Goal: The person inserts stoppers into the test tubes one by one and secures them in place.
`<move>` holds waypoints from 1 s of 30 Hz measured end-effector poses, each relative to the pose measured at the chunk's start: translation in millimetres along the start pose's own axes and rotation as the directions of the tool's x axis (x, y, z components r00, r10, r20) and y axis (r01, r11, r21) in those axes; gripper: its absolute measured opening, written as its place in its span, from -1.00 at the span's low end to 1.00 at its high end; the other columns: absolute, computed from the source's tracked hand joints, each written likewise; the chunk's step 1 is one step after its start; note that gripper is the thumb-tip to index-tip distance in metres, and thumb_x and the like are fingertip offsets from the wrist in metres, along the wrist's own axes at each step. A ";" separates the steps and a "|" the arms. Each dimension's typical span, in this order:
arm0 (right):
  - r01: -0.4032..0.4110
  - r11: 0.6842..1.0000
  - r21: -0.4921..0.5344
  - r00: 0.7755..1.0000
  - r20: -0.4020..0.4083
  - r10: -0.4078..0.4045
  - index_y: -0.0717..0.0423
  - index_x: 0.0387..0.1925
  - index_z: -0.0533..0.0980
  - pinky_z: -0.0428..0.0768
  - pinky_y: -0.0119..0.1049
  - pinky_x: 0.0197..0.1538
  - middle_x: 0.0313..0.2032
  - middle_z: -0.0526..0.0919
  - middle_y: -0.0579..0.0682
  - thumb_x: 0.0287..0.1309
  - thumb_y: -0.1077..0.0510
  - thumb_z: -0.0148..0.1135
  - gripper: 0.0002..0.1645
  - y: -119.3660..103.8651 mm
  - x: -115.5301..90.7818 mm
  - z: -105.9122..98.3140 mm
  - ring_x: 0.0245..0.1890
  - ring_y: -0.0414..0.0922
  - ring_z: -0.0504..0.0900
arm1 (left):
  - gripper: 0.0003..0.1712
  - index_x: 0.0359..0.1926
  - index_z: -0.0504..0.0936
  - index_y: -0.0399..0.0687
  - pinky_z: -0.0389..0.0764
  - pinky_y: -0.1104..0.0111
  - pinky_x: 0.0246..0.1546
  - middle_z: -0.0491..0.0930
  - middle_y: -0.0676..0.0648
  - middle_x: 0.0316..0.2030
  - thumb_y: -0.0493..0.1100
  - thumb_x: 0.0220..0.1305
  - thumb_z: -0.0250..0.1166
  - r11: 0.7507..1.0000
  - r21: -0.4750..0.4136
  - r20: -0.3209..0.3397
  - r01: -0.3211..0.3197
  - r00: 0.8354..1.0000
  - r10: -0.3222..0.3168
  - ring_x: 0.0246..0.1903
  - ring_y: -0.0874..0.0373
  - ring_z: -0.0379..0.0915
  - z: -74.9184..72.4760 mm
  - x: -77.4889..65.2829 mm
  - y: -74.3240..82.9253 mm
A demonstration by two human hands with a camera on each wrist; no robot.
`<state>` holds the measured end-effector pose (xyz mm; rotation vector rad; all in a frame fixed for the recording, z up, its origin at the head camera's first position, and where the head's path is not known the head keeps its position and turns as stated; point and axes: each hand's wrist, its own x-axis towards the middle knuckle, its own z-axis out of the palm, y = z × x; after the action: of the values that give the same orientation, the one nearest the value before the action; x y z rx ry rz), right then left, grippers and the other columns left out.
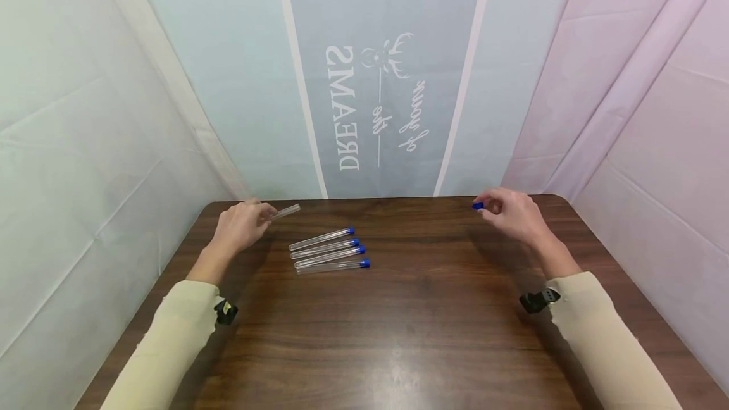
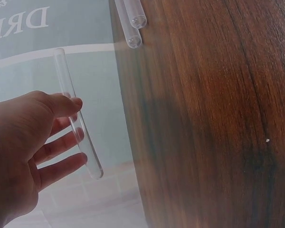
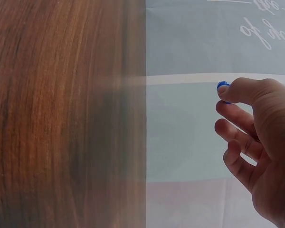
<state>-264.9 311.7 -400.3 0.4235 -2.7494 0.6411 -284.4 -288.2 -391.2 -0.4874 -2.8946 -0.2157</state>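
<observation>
My left hand (image 1: 242, 225) pinches a clear, uncapped test tube (image 2: 66, 78) between thumb and fingers, above the back left of the table. Its open end points up and to the right in the head view. Over at the back right, my right hand (image 1: 512, 212) pinches a small blue cap (image 3: 222, 86) between thumb and index finger; the other fingers are loosely bent. Between the hands, nearer the left, several clear test tubes (image 1: 321, 239) with blue caps (image 1: 364, 263) lie side by side, caps toward the right.
The brown wooden table (image 1: 398, 321) ends at a back edge close to both hands. Behind it hangs a grey-blue cloth (image 1: 393, 11) with white lettering. White cloth walls (image 1: 74, 112) stand at the left and right sides.
</observation>
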 end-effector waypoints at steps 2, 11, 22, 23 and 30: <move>0.009 1.000 0.001 1.000 -0.010 -0.009 0.10 0.03 0.79 0.50 -0.17 -0.22 -0.29 0.80 0.02 0.37 0.28 0.49 -0.76 0.1 0.1 -0.7 -0.32 -0.09 0.63 | -0.73 0.15 0.85 -0.03 0.74 -0.07 -0.29 0.83 -0.17 -0.01 -0.25 0.48 0.46 1.000 0.002 -0.001 -0.001 1.000 0.001 -0.11 -0.21 0.81 -0.3 -0.3 -0.1; 0.022 1.000 0.005 1.000 -0.016 -0.022 0.08 0.04 0.80 0.51 -0.16 -0.20 -0.29 0.80 0.02 0.37 0.27 0.49 -0.76 0.1 3.3 -2.7 -0.30 -0.09 0.62 | -0.72 0.16 0.85 -0.01 0.74 -0.08 -0.29 0.82 -0.17 0.01 -0.24 0.49 0.46 1.000 0.008 0.002 -0.008 1.000 0.008 -0.12 -0.19 0.80 -0.4 2.6 -1.9; 0.022 1.000 0.006 1.000 -0.003 -0.022 0.09 0.05 0.79 0.52 -0.14 -0.20 -0.24 0.82 0.06 0.37 0.28 0.49 -0.75 1.3 2.0 -3.6 -0.29 -0.06 0.64 | -0.72 0.16 0.84 -0.03 0.74 -0.09 -0.24 0.83 -0.18 0.03 -0.24 0.48 0.45 1.000 0.005 0.024 0.004 1.000 -0.005 -0.10 -0.20 0.81 3.1 0.7 -1.1; 0.022 1.000 0.011 1.000 -0.001 -0.022 0.09 0.05 0.79 0.52 -0.15 -0.19 -0.24 0.82 0.06 0.37 0.28 0.49 -0.75 1.5 2.1 -3.6 -0.29 -0.07 0.64 | -0.72 0.16 0.84 -0.03 0.74 -0.09 -0.25 0.83 -0.17 0.03 -0.24 0.48 0.45 1.000 0.005 0.026 0.002 1.000 -0.002 -0.10 -0.20 0.81 3.0 0.7 -0.7; 0.003 0.998 0.059 1.000 0.006 -0.004 0.09 0.05 0.80 0.52 -0.23 -0.21 -0.24 0.84 0.05 0.38 0.29 0.49 -0.75 1.7 1.5 -0.5 -0.30 -0.11 0.64 | -0.73 0.13 0.85 -0.03 0.71 -0.01 -0.33 0.84 -0.15 0.01 -0.24 0.47 0.45 1.000 -0.007 0.030 -0.025 0.999 0.026 -0.15 -0.16 0.80 2.5 1.5 4.7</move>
<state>-266.7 313.0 -400.0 0.4439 -2.7403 0.7234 -284.7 -282.8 -392.8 -0.5328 -2.9159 -0.2164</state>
